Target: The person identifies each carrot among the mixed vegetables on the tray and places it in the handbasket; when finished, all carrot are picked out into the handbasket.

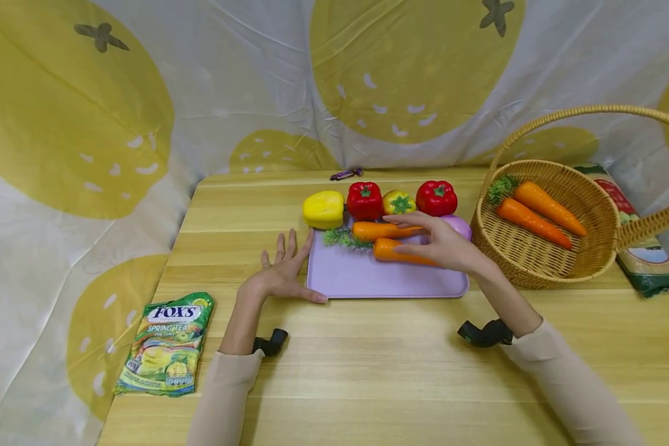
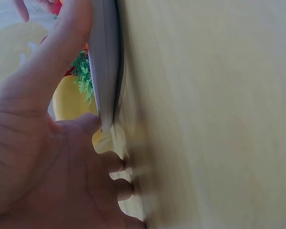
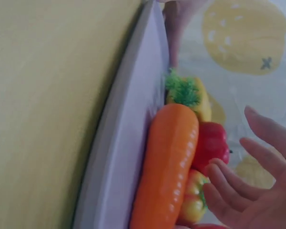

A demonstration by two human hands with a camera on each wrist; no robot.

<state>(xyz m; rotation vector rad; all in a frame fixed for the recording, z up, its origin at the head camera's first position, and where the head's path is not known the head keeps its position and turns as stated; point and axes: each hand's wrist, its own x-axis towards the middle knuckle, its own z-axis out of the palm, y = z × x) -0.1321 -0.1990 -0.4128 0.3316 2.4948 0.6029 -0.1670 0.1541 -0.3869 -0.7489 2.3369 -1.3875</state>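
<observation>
A lilac tray lies on the table with two carrots side by side on it, their green tops to the left. My left hand is at the tray's left side with fingers spread; thumb and index finger touch its edge. Over the carrots hovers my right hand, fingers loosely bent; the right wrist view shows nothing in its grasp. Along the tray's back lie a yellow pepper, a red pepper, a yellow-red pepper and another red pepper. A purple round thing is partly hidden by the right hand.
A wicker basket with a tall handle stands at the right, holding two carrots. Behind it lies a long packet. A green candy bag is at the left, and a purple wrapped candy at the back edge.
</observation>
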